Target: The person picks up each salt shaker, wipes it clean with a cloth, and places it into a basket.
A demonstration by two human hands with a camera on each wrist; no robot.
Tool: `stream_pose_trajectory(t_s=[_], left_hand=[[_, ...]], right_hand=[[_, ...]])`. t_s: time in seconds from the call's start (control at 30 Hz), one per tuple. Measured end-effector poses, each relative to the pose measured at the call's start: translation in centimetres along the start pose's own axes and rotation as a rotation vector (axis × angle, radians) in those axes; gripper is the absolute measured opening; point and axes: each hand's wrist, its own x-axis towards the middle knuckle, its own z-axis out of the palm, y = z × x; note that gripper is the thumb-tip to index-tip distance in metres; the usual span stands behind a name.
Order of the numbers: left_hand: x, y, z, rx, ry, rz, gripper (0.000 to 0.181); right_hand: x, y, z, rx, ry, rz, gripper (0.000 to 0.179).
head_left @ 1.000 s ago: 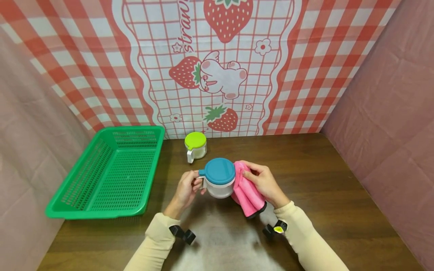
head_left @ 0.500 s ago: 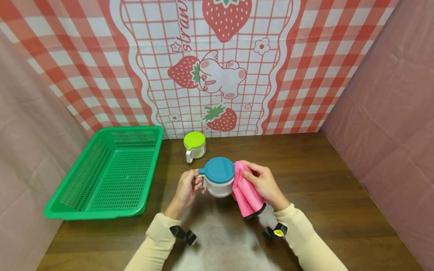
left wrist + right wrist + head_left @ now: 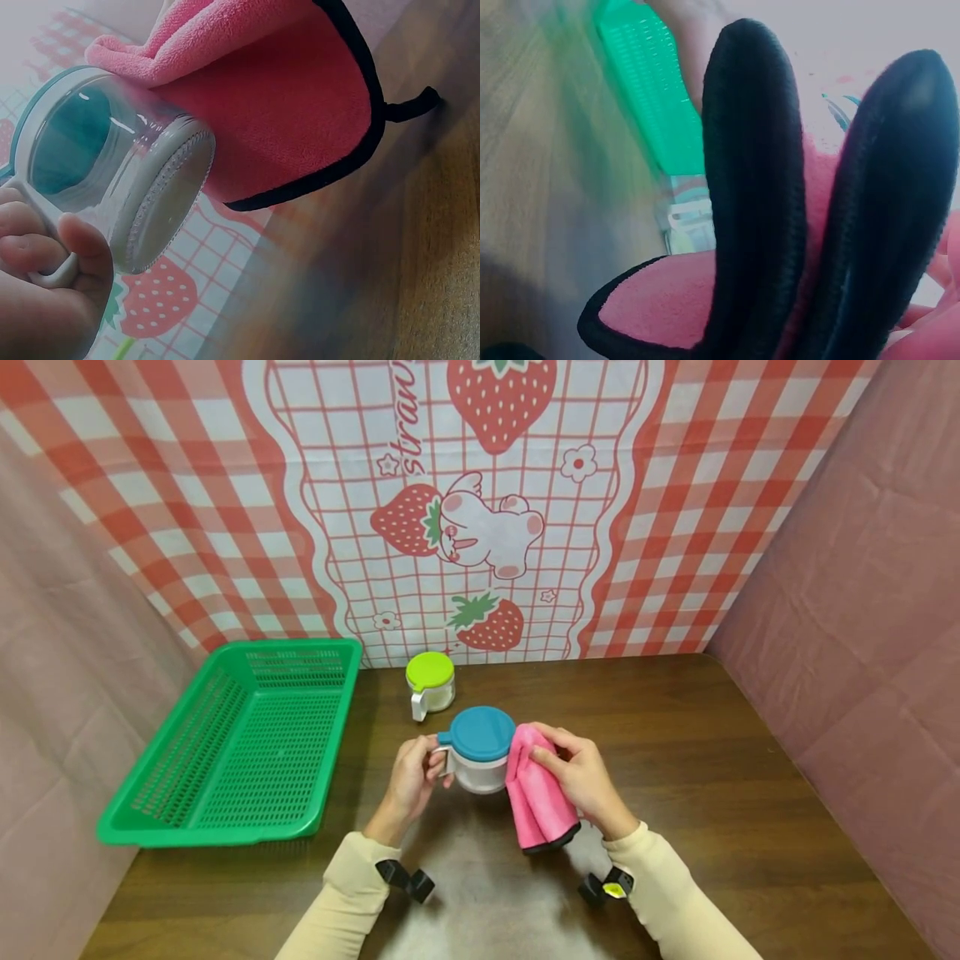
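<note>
A clear glass jar (image 3: 120, 172) with a blue lid (image 3: 483, 733) and a white handle is held up over the table. My left hand (image 3: 411, 777) grips it by the handle, fingers curled through, as the left wrist view shows. My right hand (image 3: 588, 777) pinches a folded pink towel (image 3: 542, 802) with black edging, thumb in front. The towel lies against the jar's right side and hangs below it. In the right wrist view the towel's black-edged folds (image 3: 754, 187) hide most of the jar.
A smaller jar with a lime-green lid (image 3: 431, 671) stands at the back, handle toward me. On the left sits a green plastic basket (image 3: 341, 752). Strawberry-print cloth (image 3: 495, 527) hangs behind the wooden table (image 3: 712, 827), and pink cloth closes both sides.
My right hand and the towel have shifted slightly left and down across the jar's side, covering more of it. The jar has moved a little left, still gripped by the handle.
</note>
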Motion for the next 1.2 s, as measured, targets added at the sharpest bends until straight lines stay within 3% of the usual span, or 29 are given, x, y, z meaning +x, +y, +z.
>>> stream_pose_trajectory(t_s=[0.43,0.7,1.2], left_hand=[[0.0,-0.1,0.0,-0.001,0.008,0.0,0.029],[-0.1,0.0,-0.1,0.016,-0.016,0.012,0.028],[-0.4,0.2,-0.6,0.024,-0.122,0.036,0.03]], right_hand=[[-0.1,0.1,0.6,0.001,0.052,-0.021,0.034],[0.5,0.3,0.1,-0.03,0.007,-0.033,0.037],[1.2,0.0,-0.8,0.046,-0.095,0.017,0.04]])
